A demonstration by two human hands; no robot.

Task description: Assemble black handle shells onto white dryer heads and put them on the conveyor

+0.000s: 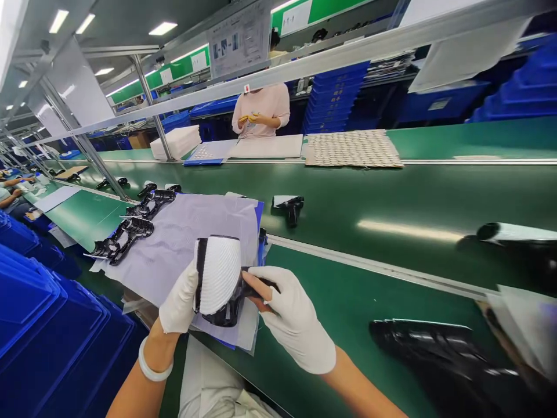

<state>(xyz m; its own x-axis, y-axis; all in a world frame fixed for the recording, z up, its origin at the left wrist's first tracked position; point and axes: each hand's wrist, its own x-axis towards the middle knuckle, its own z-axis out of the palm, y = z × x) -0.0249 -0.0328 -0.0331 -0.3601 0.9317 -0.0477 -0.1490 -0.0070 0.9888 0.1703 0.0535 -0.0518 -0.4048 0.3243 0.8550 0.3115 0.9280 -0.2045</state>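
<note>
At the near edge of the green worktop (pixel 348 307), black moulded housings (pixel 124 238) lie on a lilac sheet (pixel 183 244); above the sheet's corner, the gloved left hand (pixel 178 299) and right hand (pixel 293 319) clasp a glossy black housing (pixel 220 276) with a white ribbed face.

Left of the left grip (pixel 178 299), glossy black moulded plastic parts (pixel 124 238) lie on a lavender paper sheet (pixel 183 244), with stacked bright blue plastic crates (pixel 30 325) lower down. Far ahead, across a long green-topped desk (pixel 374 232), a co-worker in a pale pink top (pixel 261 110) holds a small yellow item (pixel 248 118), between a stack of white foam sheets (pixel 176 142) and a beige sheet of round discs (pixel 353 148). Tall blue crate stacks (pixel 335 96) stand farther back.
</note>
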